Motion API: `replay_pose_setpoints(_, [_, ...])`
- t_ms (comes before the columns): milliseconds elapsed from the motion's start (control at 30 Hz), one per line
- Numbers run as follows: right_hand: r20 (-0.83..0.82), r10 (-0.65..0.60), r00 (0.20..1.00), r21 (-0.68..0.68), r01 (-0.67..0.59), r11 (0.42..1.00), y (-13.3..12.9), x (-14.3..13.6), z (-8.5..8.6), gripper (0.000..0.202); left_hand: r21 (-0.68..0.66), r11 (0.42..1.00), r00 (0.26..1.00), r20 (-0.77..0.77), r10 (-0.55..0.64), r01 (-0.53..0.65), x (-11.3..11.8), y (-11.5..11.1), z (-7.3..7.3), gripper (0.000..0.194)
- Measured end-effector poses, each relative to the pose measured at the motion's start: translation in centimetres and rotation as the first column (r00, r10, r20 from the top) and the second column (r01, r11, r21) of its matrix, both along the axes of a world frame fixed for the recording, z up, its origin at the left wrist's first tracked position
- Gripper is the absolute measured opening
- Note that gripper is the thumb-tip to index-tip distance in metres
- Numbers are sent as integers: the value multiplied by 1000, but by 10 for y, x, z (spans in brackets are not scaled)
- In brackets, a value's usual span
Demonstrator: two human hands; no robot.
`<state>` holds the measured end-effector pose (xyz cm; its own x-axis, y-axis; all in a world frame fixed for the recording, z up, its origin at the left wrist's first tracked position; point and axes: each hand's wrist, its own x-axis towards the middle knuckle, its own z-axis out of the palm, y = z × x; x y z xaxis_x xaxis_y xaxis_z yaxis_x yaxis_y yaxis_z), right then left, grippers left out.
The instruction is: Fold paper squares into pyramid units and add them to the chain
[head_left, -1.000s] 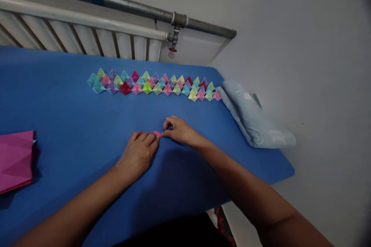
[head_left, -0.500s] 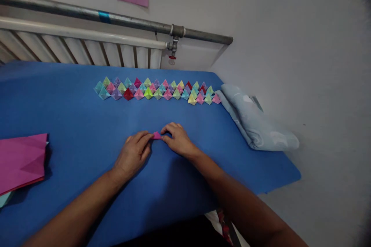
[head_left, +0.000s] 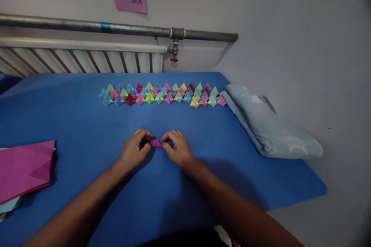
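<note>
Between my two hands is a small folded piece of magenta paper [head_left: 155,143], close above or on the blue surface. My left hand [head_left: 135,147] pinches its left end between thumb and fingers. At the right end, my right hand [head_left: 177,147] has thumb and fingertips closed on the paper. My fingers cover both ends, so its full shape is hidden. Beyond my hands, several small folded paper pieces [head_left: 159,98] in pink, green, blue, purple, yellow and red stand in long rows.
A stack of coloured paper sheets [head_left: 26,168], magenta on top, lies at the left. A folded pale blue blanket [head_left: 261,123] rests at the right edge of the blue surface [head_left: 87,131]. Behind stand a white radiator [head_left: 98,60] and a metal pipe [head_left: 139,30] along the wall.
My left hand has changed from lying flat beside the paper to pinching its end. The magenta paper looks tilted now. The whole view has shifted slightly.
</note>
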<state>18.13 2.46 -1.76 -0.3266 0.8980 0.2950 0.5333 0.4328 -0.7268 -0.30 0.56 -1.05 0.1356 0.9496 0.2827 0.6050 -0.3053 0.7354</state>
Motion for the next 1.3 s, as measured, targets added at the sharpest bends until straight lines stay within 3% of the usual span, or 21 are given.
replay_pose_setpoints(233, [-22,106,994,-52,-107,993,13,-6,4,17,-4,996,995,33,-90,90,-1,1,2,7])
replay_pose_setpoints(467, [-45,188,981,-51,-190,980,14,-1,9,22,9,982,981,-52,-189,190,-7,0,3,7])
replay_pose_setpoints(667, [-26,324,946,18,-324,946,12,3,11,4,32,979,977,-73,-201,203,-9,-1,3,6])
replay_pose_setpoints(867, [78,376,924,66,-381,922,12,2,4,8,42,977,973,-106,-205,210,-10,-3,4,5])
replay_pose_setpoints(1300, [69,378,923,57,-382,923,13,5,7,14,54,977,978,-54,-203,206,-12,-6,3,14])
